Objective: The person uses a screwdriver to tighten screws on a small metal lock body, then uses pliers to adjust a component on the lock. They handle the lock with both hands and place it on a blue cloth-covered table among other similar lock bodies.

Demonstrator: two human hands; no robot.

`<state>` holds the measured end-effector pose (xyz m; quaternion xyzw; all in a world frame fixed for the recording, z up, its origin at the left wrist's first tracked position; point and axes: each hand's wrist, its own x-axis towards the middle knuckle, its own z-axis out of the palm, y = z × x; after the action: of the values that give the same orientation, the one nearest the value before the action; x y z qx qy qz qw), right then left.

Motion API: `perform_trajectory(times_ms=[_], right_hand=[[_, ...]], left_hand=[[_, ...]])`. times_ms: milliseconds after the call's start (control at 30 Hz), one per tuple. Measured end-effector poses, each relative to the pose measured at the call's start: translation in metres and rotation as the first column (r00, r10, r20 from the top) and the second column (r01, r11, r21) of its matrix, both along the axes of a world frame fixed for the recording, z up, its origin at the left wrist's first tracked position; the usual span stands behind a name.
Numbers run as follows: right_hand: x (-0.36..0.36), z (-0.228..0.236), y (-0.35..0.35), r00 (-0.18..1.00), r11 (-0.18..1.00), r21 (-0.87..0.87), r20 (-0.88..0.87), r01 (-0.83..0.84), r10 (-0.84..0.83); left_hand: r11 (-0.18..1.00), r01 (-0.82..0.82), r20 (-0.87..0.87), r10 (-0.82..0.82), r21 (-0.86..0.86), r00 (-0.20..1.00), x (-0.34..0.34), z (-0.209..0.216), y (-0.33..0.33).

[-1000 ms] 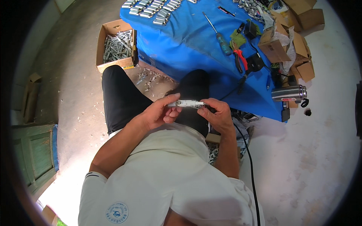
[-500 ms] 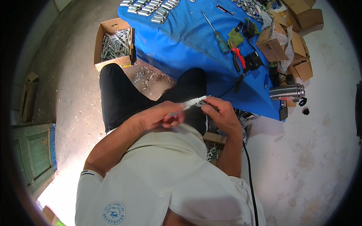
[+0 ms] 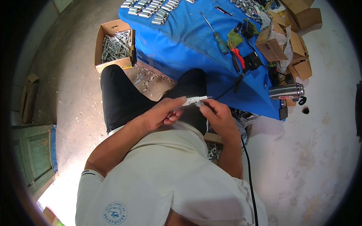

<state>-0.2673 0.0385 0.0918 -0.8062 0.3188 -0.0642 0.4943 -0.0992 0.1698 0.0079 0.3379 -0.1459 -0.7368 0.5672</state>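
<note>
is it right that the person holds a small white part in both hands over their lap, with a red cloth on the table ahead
Not quite: the cloth is blue, not red, as the head view shows. The rest holds: the left hand and right hand hold the small white part over the lap.

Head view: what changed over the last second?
The small white part went from level to tipped up at its right end, then back near level. Left hand and right hand kept hold, shifting only slightly. Blue table, screwdriver and pliers stayed put.

table, blue cloth cover point(image 3: 181, 41) | on it: rows of small silver metal parts point(image 3: 151, 6), blue-handled screwdriver point(image 3: 215, 30), red-handled pliers point(image 3: 236, 56), brown cardboard boxes point(image 3: 273, 41)
</note>
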Motion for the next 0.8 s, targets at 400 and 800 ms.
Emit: perform_trajectory(times_ms=[400,800], right_hand=[[0.003,-0.001,-0.001,0.996,0.773,0.633,0.082,-0.036,-0.022],[0.011,0.003,0.010,0.997,0.763,0.645,0.017,0.046,-0.074]], left_hand=[[0.999,-0.017,-0.032,0.016,-0.029,0.999,0.003,-0.001,0.002],[0.992,0.014,-0.161,0.006,0.122,0.987,0.003,0.007,0.002]])
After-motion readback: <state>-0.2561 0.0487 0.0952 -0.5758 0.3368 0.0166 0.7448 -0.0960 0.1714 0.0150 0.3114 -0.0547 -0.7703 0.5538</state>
